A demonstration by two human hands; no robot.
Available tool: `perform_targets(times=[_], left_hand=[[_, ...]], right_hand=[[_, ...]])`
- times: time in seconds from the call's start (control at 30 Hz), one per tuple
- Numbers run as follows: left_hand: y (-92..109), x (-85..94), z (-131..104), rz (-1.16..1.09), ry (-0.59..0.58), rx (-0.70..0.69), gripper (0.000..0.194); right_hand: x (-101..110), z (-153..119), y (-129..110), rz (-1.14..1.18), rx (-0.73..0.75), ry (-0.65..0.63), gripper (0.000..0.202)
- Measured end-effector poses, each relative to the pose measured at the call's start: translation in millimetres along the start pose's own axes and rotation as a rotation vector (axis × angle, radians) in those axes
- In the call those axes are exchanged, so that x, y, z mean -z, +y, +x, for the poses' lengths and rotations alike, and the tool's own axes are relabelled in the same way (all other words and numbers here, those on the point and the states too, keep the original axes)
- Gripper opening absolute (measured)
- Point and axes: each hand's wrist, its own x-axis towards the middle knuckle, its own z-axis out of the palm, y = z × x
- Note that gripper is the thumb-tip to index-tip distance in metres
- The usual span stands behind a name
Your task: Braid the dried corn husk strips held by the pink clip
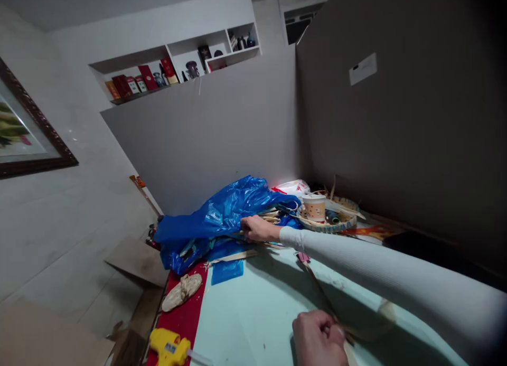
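My right hand [256, 229] reaches far across the table in a white sleeve. It lies at the mouth of a crumpled blue plastic bag [222, 210], with its fingers curled over a bundle of pale dried leaf strips [273, 216] sticking out of the bag. My left hand [319, 338] stays close to me at the bottom edge, closed on a long tan strip [317, 287] that runs up across the pale green table top [253, 308].
A shallow woven basket [330, 226] with a paper cup [315, 207] stands behind the bag by the grey partition. A yellow glue gun [169, 347] and a small woven piece [181, 292] lie on a red cloth [186, 316] at the table's left edge. Cardboard lies on the floor.
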Motion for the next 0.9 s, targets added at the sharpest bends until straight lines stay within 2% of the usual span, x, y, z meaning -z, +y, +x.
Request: perform_targets(times=[0.17, 0.37, 0.47, 0.63, 0.77, 0.9], left_hand=[[-1.2, -1.3, -1.2, -0.002, 0.020, -0.001, 0.012], [13.9, 1.4, -10.5, -0.026, 0.054, -0.023, 0.015], [22.9, 7.4, -14.6, -0.145, 0.045, -0.040, 0.013], [28.5, 17.5, -15.3, -0.258, -0.048, -0.024, 0.011], [29.3, 22.6, -16.7, -0.371, -0.157, 0.057, 0.016], [32.5, 27.4, -20.2, -0.444, -0.204, 0.160, 0.025]], right_hand=[[13.7, -21.8, -2.5, 0.262, 0.068, -0.058, 0.020], [43.3, -75.2, -17.5, 0.469, 0.178, -0.128, 0.019], [56.1, -110.9, -24.3, 0.531, 0.214, -0.076, 0.024], [68.6, -181.7, -24.7, 0.810, 0.296, 0.150, 0.025], [68.1, -238.7, -12.3, 0.887, 0.297, 0.154, 0.024], [41.1, -276.7, 6.9, 0.861, 0.269, 0.109, 0.029]])
